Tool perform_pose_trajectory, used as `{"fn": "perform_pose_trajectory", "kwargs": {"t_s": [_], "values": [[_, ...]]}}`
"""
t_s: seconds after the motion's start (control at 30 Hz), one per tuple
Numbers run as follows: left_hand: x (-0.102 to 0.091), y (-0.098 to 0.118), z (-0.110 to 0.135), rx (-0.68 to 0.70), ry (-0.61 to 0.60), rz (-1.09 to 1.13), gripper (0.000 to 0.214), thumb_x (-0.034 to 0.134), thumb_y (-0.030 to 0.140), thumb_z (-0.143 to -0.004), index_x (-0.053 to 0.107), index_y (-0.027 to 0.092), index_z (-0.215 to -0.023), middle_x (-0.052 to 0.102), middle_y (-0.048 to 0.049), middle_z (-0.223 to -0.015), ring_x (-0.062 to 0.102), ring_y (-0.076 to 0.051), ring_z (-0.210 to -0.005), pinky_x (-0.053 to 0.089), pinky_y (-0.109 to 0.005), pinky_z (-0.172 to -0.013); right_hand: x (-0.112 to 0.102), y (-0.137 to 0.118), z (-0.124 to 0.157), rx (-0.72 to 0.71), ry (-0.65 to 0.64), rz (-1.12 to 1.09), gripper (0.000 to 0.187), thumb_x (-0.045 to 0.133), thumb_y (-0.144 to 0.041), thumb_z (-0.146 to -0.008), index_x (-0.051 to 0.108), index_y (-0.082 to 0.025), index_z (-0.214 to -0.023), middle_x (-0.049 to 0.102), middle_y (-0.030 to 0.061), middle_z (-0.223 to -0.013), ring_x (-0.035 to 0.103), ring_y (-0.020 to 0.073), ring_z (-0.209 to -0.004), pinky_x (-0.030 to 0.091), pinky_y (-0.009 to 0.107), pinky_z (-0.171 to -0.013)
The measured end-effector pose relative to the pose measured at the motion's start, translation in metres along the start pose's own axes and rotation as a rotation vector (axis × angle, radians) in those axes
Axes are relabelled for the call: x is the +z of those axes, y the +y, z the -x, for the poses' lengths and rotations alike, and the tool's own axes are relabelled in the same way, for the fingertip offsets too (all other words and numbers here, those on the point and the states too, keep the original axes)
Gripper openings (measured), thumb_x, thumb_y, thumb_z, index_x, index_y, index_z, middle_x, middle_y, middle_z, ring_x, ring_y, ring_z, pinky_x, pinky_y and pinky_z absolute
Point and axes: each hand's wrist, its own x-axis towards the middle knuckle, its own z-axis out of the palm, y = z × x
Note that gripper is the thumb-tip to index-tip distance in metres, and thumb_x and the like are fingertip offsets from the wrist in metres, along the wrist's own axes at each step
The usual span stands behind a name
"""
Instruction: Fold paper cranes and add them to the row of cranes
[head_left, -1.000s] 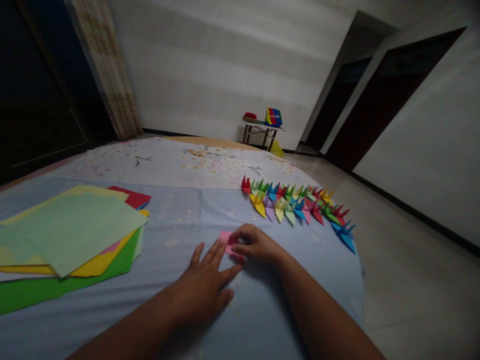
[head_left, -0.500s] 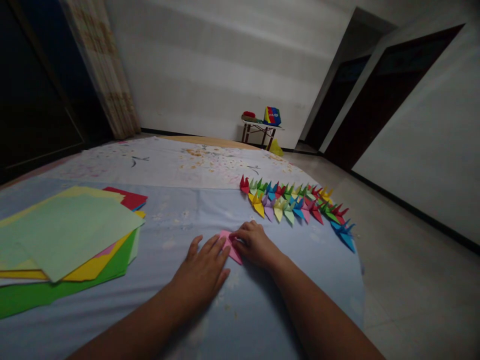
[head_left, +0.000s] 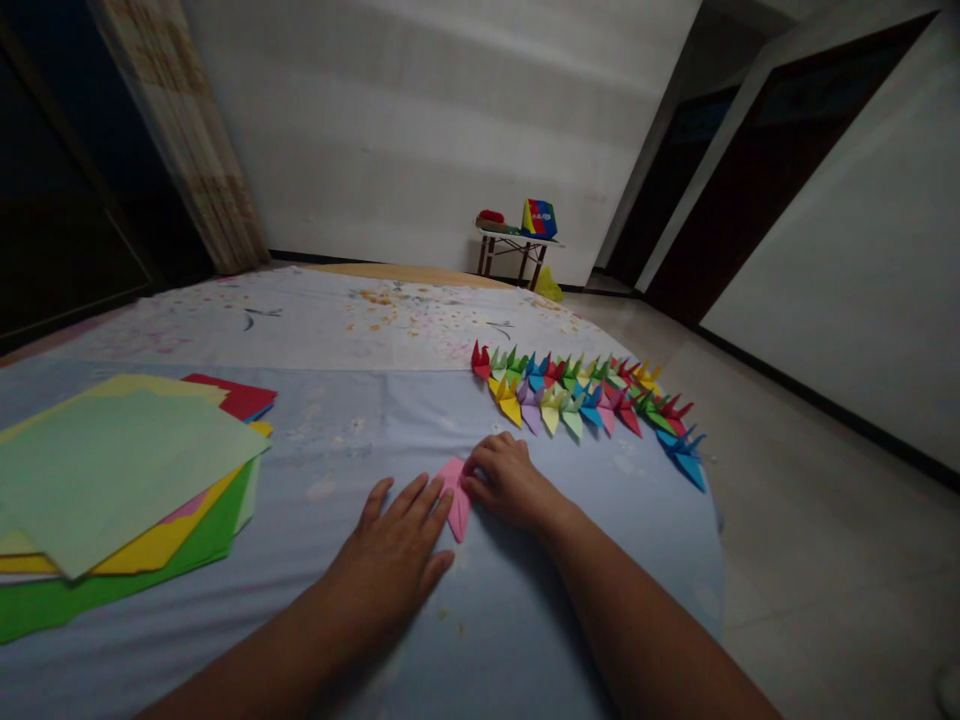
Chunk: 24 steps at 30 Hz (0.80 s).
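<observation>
1. The pink paper (head_left: 457, 515) lies on the cloth (head_left: 487, 620) over the worktop (head_left: 375, 269), between the two hands, its narrow point towards the person. It is likely kept there so that both hands reach it and the surface backs each press.

2. The left hand (head_left: 394, 550) is palm down, fingers fairly wide, fingertips at the paper's left edge and thumb apart from it. This probably steadies the piece, since so light a thing would slide.

3. The right hand (head_left: 506, 480) is at the right edge, fingers bent and narrow, thumb near forefinger. I cannot tell whether they pinch the edge or only press on it. The grip seems suited to a small flap.

4. The sheets (head_left: 135, 460) lie in a loose, overlapping stack on the left, likely within reach but out of the hands' way.

5. The cranes (head_left: 551, 408) stand close together in rows beyond the right hand, with a blue crane (head_left: 684, 465) at the near end, perhaps to keep them tidy and uncrushed.

6. Against half a second ago, the paper's point has swung from the lower right to straight towards the person, and more of its length shows. The left hand stays at its edge. Sheets and cranes sit slightly further left in view, apparently through head movement.
</observation>
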Motion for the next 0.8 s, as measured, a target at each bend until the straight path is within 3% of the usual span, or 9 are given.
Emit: {"fn": "perform_pose_trajectory", "kwargs": {"t_s": [0.13, 0.6, 0.7, 0.8], "values": [[0.001, -0.004, 0.002, 0.024, -0.036, 0.007, 0.052, 0.038, 0.04, -0.085, 0.034, 0.025, -0.136, 0.03, -0.0077, -0.144, 0.021, -0.03, -0.133, 0.003, -0.055, -0.105, 0.008, 0.007, -0.003, 0.034, 0.035, -0.06, 0.023, 0.062, -0.03, -0.078, 0.059, -0.021, -0.098, 0.056, 0.005, -0.093, 0.042, 0.0194, -0.093, 0.027, 0.034, -0.079], [-0.012, -0.014, 0.007, 0.114, -0.125, 0.113, 0.052, 0.034, 0.047, -0.087, 0.027, 0.034, -0.137, 0.02, -0.0077, -0.148, 0.012, -0.03, -0.135, 0.002, -0.059, -0.103, 0.013, 0.011, -0.006, 0.084, 0.019, -0.117, 0.02, 0.064, -0.032, -0.076, 0.061, -0.023, -0.094, 0.056, 0.0043, -0.093, 0.043, 0.0193, -0.094, 0.027, 0.034, -0.08], [-0.014, -0.016, 0.005, 0.125, -0.078, 0.122, 0.047, 0.031, 0.045, -0.088, 0.035, 0.033, -0.133, 0.031, -0.008, -0.144, 0.019, -0.028, -0.134, 0.006, -0.057, -0.103, 0.012, 0.009, -0.005, 0.083, 0.02, -0.109, 0.022, 0.063, -0.032, -0.077, 0.061, -0.023, -0.096, 0.056, 0.0048, -0.094, 0.043, 0.0197, -0.094, 0.028, 0.034, -0.08], [-0.009, -0.016, -0.002, 0.064, 0.056, 0.119, 0.043, 0.032, 0.036, -0.089, 0.039, 0.027, -0.131, 0.045, -0.0086, -0.135, 0.034, -0.024, -0.126, 0.014, -0.05, -0.103, 0.012, 0.007, -0.003, 0.077, 0.023, -0.087, 0.023, 0.06, -0.031, -0.079, 0.06, -0.023, -0.1, 0.054, 0.0058, -0.095, 0.042, 0.0204, -0.095, 0.028, 0.035, -0.081]]}}
